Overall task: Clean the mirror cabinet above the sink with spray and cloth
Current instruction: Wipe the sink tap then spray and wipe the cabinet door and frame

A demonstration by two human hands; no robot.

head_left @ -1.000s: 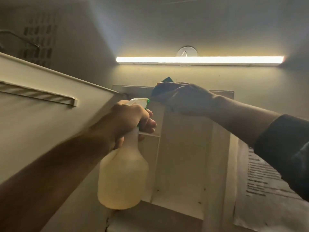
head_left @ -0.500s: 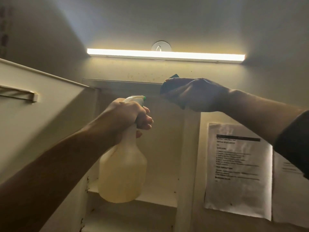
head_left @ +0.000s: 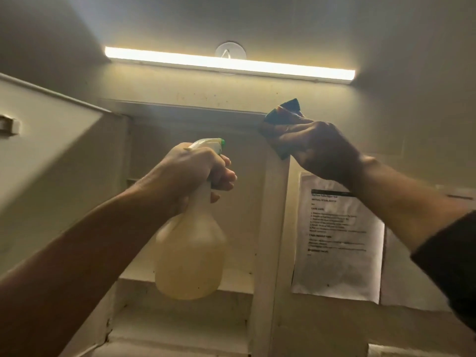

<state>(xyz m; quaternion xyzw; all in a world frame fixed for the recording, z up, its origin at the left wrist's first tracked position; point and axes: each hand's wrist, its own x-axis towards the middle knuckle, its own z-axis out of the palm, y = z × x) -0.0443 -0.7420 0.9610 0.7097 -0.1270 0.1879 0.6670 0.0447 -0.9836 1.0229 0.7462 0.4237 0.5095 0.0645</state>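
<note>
My left hand [head_left: 192, 171] grips the neck and trigger of a translucent yellowish spray bottle [head_left: 190, 253], held up in front of the open cabinet [head_left: 195, 117]. Its white and green nozzle [head_left: 213, 144] points toward the cabinet's inside. My right hand [head_left: 316, 148] holds a dark blue-green cloth [head_left: 283, 117] against the cabinet's upper right corner, at the top of the right side panel [head_left: 270, 228]. The cabinet door [head_left: 51, 155] stands swung open at the left, and its mirror face is not visible.
A lit tube light [head_left: 231, 64] runs along the wall above the cabinet. A printed paper sheet [head_left: 337, 240] hangs on the wall right of the cabinet. A shelf [head_left: 185, 287] crosses inside behind the bottle. A small handle [head_left: 10, 126] sticks out on the door.
My right hand has slid the cloth to the right along the cabinet's top edge to its right corner. The left hand kept the bottle raised, and the view shifted.
</note>
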